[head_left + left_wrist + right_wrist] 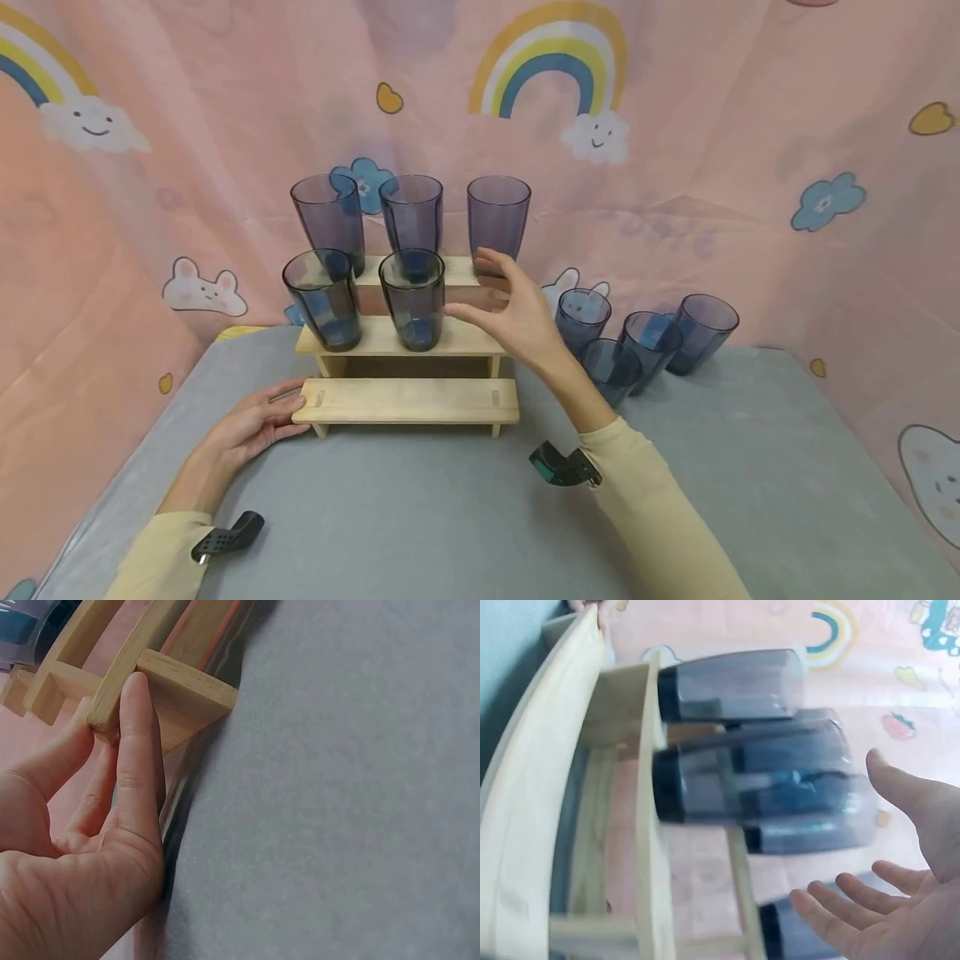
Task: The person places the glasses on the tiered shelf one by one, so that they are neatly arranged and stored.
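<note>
A three-step wooden display rack (405, 404) stands on the table. My left hand (251, 425) grips the left end of its lowest step; in the left wrist view, thumb and fingers (136, 757) pinch the board's end from both sides. Two dark tinted glasses stand upright on the middle step, one at the left (322, 304) and one at the centre (412, 304). Just right of the centre glass, my right hand (517, 321) is spread with nothing in it. The right wrist view shows a gap between that hand (900, 892) and the glass (757, 776).
Three similar glasses, one being the right-hand glass (498, 212), line the top step. Several more glasses (651, 342) are grouped on the grey tablecloth (750, 467) to the right, close to my right forearm. A pink patterned curtain (697, 125) hangs behind.
</note>
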The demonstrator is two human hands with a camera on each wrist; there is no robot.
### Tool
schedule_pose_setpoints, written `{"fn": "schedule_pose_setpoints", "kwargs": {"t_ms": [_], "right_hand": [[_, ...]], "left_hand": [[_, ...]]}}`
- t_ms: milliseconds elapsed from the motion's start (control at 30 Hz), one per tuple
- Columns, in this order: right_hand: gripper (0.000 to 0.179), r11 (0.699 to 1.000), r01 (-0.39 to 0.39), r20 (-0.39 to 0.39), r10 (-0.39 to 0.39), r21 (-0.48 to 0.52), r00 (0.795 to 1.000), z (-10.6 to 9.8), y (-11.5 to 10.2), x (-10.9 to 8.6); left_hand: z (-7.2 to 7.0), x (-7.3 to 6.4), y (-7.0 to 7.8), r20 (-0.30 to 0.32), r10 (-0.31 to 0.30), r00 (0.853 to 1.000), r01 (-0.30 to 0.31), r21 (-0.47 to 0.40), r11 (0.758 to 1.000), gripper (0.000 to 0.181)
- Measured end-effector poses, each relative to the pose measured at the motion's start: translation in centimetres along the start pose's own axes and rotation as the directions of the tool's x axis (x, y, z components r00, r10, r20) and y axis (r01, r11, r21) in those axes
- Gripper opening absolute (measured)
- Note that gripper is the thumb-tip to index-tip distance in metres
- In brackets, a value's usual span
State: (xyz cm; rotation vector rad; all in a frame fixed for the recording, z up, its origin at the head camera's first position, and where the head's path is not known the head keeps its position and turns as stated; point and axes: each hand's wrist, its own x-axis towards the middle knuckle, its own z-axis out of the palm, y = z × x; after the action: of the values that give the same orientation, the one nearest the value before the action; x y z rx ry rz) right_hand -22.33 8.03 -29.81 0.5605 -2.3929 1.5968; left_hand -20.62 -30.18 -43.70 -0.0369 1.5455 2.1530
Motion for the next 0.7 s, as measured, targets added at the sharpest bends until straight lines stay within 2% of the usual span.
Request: {"fn": "schedule_pose_setpoints", "kwargs": {"t_ms": [133, 200, 367, 500, 600, 700], "right_hand": [[0.074, 0.998, 0.03, -0.023, -0.031, -0.046, 0.999, -2.7, 0.5, -0.8], [0.072, 0.996, 0.02, -0.04, -0.024, -0.092, 0.999, -4.3, 1.0, -1.2], [0.072, 0.982, -0.056, -0.107, 0.037, -0.181, 0.994, -8.5, 2.6, -2.3], [0.071, 0.974, -0.103, -0.185, 0.066, -0.202, 0.981, -11.8, 4.2, -3.5], [0.072, 0.95, -0.16, -0.244, 0.094, -0.267, 0.965, -14.3, 5.7, -4.3], [0.074, 0.904, -0.211, -0.295, 0.101, -0.372, 0.95, -16.5, 7.6, -5.1]], "left_hand": [[0.0, -0.1, 0.1, -0.006, -0.008, 1.0, 0.008, -0.014, 1.0, 0.074], [0.1, -0.2, 0.2, -0.011, -0.013, 1.0, 0.012, -0.022, 1.0, 0.073], [0.2, -0.3, 0.3, -0.01, -0.018, 1.0, 0.017, -0.041, 0.999, 0.073], [0.0, -0.2, 0.3, -0.004, -0.013, 1.0, 0.013, -0.032, 0.999, 0.07], [-0.1, -0.1, 0.2, -0.004, -0.008, 1.0, 0.008, -0.016, 1.0, 0.068], [-0.1, 0.0, 0.1, -0.008, -0.007, 1.0, 0.007, -0.017, 1.0, 0.069]]}}
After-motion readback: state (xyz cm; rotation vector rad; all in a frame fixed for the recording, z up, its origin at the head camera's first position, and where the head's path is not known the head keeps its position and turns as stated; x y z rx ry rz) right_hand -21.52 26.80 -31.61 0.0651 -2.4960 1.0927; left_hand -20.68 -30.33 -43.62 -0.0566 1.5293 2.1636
